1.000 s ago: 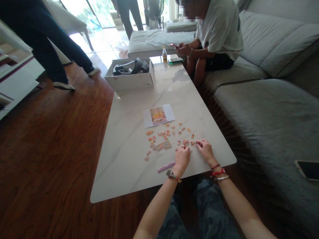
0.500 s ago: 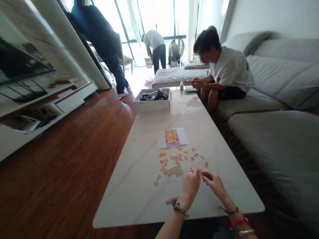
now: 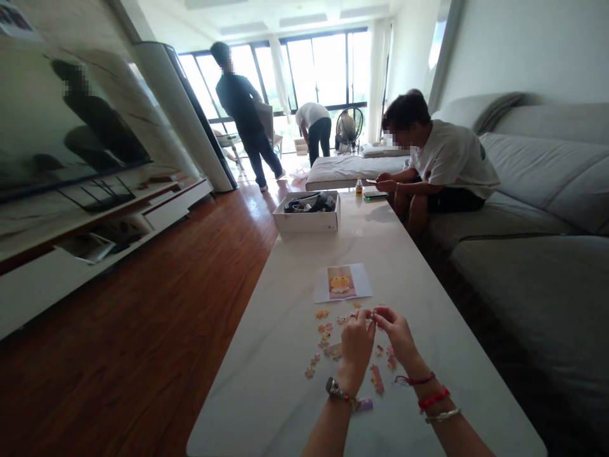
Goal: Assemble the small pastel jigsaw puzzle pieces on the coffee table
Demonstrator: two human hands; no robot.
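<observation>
Above the loose pieces on the white table, my left hand (image 3: 358, 346) and my right hand (image 3: 396, 331) meet at their fingertips. Both are closed in a pinch on a small puzzle piece (image 3: 372, 315), mostly hidden by the fingers. Several orange and pink puzzle pieces (image 3: 322, 313) lie scattered left of my left hand. Partly behind that hand is a joined section of puzzle (image 3: 334, 351). Between my forearms lie a pink strip of joined pieces (image 3: 377, 379) and a few small pieces (image 3: 391, 358). A purple object (image 3: 365, 405) rests beside my left wrist.
Beyond the pieces lies a paper with a printed yellow picture (image 3: 342, 282). A white box (image 3: 307, 220) with dark contents, a small bottle (image 3: 358, 186) and a phone (image 3: 375, 195) stand farther along the table (image 3: 266, 355). A seated person (image 3: 457, 155) is at the right, on a grey sofa.
My hands have moved forward, over the scattered pieces, still pinched together. The pink strip between my forearms now shows. The view has tilted up, and the standing person at the left shows more fully.
</observation>
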